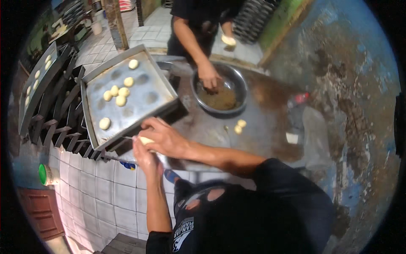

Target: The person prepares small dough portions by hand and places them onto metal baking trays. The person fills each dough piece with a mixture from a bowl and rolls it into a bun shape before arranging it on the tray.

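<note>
My left hand (145,155) and my right hand (166,139) meet at the near edge of the metal tray. A pale yellow piece of dough (146,140) is held between them, with the right fingers curled over it and the left fingers around it. A thin, straight edge shows beside the left fingertips; I cannot tell what it is. Just beyond my hands, the square metal tray (157,80) bears several round dough balls (124,92), some clustered in the middle, others apart.
Across the table (262,139), a co-worker's hand (209,75) reaches into a metal bowl (243,99) of brown crumbly filling (222,99); the other holds dough (229,40). Small dough pieces (240,125) lie near the bowl. Stacked trays (63,93) stand left, a stained wall (359,106) right.
</note>
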A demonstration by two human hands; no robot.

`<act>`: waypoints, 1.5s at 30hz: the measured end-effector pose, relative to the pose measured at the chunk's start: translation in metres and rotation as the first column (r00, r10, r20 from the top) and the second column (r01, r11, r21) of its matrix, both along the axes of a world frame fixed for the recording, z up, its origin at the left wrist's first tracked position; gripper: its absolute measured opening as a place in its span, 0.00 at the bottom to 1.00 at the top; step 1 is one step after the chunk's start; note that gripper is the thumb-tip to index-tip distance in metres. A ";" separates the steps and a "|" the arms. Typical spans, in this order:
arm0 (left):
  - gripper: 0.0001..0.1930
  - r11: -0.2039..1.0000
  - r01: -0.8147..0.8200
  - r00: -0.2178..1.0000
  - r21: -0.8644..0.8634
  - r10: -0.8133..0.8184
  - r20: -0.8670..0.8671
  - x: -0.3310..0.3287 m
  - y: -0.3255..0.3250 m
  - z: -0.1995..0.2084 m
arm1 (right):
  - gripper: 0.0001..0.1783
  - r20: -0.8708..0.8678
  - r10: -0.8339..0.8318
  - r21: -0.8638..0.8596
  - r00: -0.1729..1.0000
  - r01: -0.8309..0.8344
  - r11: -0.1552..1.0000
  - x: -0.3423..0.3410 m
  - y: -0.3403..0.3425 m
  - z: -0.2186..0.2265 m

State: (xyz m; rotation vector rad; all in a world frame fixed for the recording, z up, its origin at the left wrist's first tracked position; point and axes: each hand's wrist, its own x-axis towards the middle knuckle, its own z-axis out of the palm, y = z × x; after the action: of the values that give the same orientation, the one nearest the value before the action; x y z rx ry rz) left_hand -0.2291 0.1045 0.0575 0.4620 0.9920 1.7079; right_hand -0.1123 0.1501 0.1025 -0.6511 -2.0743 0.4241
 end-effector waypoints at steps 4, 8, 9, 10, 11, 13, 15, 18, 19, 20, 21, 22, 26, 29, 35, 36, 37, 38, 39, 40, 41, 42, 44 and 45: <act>0.20 0.993 0.117 0.974 0.000 -0.114 -0.194 0.104 -0.034 -0.026 | 0.19 0.015 -0.075 -0.328 0.997 0.075 0.942 0.114 -0.070 -0.033; 0.22 0.955 0.226 0.943 -0.194 -0.264 -0.200 0.185 -0.060 -0.014 | 0.19 -0.357 -0.398 -0.841 0.845 -0.106 0.531 0.178 -0.118 -0.062; 0.23 0.935 0.284 0.914 -0.214 -0.331 -0.233 0.193 -0.063 -0.023 | 0.18 -0.390 -0.408 -0.874 0.826 -0.192 0.446 0.194 -0.128 -0.045; 0.23 0.931 0.285 0.911 -0.228 -0.337 -0.237 0.204 -0.069 -0.027 | 0.17 -0.417 -0.427 -0.893 0.803 -0.274 0.356 0.214 -0.135 -0.037; 0.21 0.921 0.330 0.919 -0.207 -0.363 -0.152 0.217 -0.074 -0.027 | 0.20 -0.487 -0.413 -0.851 0.770 -0.313 0.421 0.234 -0.134 -0.054; 0.20 0.909 0.368 0.918 -0.196 -0.389 -0.081 0.226 -0.080 -0.046 | 0.21 -0.451 -0.545 -0.823 0.707 -0.094 0.560 0.250 -0.132 -0.076; 0.21 0.830 0.346 0.823 -0.438 -0.492 -0.284 0.219 -0.089 -0.095 | 0.20 -0.149 -0.511 -0.872 0.846 0.131 0.472 0.257 -0.135 -0.072; 0.18 0.694 0.541 0.538 -0.475 -0.720 -0.439 0.221 -0.094 -0.132 | 0.15 0.226 -0.232 -0.560 0.946 0.321 0.764 0.258 -0.128 -0.124; 0.17 0.664 0.548 0.554 -0.508 -0.744 -0.374 0.224 -0.089 -0.128 | 0.13 0.257 -0.139 -0.342 0.956 0.225 0.912 0.259 -0.119 -0.132; 0.18 0.689 0.550 0.640 -0.472 -0.711 -0.292 0.227 -0.075 -0.122 | 0.11 0.216 -0.168 -0.509 0.962 0.258 0.821 0.263 -0.097 -0.120; 0.19 0.712 0.549 0.713 -0.439 -0.672 -0.199 0.230 -0.059 -0.120 | 0.11 0.184 -0.208 -0.662 0.961 0.278 0.696 0.272 -0.066 -0.108; 0.21 0.741 0.544 0.722 -0.393 -0.652 -0.230 0.229 -0.040 -0.124 | 0.13 0.187 -0.200 -0.670 0.962 0.274 0.690 0.291 -0.019 -0.108; 0.34 0.792 0.590 0.745 -0.159 -0.610 -0.271 0.239 0.048 -0.101 | 0.15 0.396 -0.566 -0.448 0.724 0.690 0.569 0.371 0.141 -0.134; 0.34 0.805 0.570 0.723 -0.161 -0.585 -0.367 0.241 0.115 -0.116 | 0.16 0.540 -0.505 -0.388 0.673 0.732 0.561 0.384 0.207 -0.161; 0.31 0.802 0.548 0.733 -0.237 -0.597 -0.327 0.238 0.142 -0.146 | 0.12 0.446 -0.494 0.329 0.747 0.376 0.866 0.389 0.187 -0.192; 0.30 0.805 0.540 0.719 -0.248 -0.594 -0.361 0.237 0.143 -0.147 | 0.12 0.502 -0.500 0.152 0.706 0.497 0.854 0.381 0.179 -0.191; 0.29 0.815 0.517 0.711 -0.261 -0.579 -0.399 0.232 0.144 -0.148 | 0.12 0.505 -0.479 0.143 0.717 0.479 0.866 0.366 0.177 -0.168; 0.29 0.825 0.500 0.723 -0.265 -0.565 -0.396 0.230 0.149 -0.141 | 0.14 0.520 -0.291 -0.367 0.803 0.518 0.773 0.348 0.179 -0.128; 0.29 0.819 0.500 0.688 -0.282 -0.573 -0.444 0.233 0.154 -0.124 | 0.16 0.440 -0.143 -0.768 0.887 0.454 0.451 0.340 0.173 -0.103; 0.28 0.811 0.503 0.646 -0.298 -0.582 -0.494 0.238 0.155 -0.112 | 0.16 0.439 -0.145 -0.767 0.886 0.454 0.453 0.339 0.161 -0.101; 0.28 0.815 0.501 0.647 -0.293 -0.577 -0.499 0.242 0.156 -0.110 | 0.16 0.224 -0.316 -0.885 0.922 0.328 0.329 0.336 0.151 -0.099; 0.27 0.837 0.489 0.617 -0.245 -0.531 -0.580 0.247 0.160 -0.110 | 0.17 0.014 -0.489 -0.960 0.872 0.148 0.237 0.331 0.141 -0.095; 0.25 0.863 0.463 0.609 -0.201 -0.475 -0.635 0.265 0.161 -0.103 | 0.19 -0.024 -0.448 -0.817 0.894 0.241 0.525 0.309 0.110 -0.093; 0.25 0.868 0.459 0.607 -0.191 -0.463 -0.646 0.273 0.161 -0.103 | 0.19 -0.037 -0.445 -0.810 0.895 0.234 0.538 0.295 0.095 -0.092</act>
State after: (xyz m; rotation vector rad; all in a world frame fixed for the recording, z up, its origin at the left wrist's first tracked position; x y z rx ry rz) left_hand 0.0435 0.2651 -0.0455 1.2942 1.2418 1.0458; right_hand 0.1832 0.2455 0.0102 -1.4320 -1.3809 1.1628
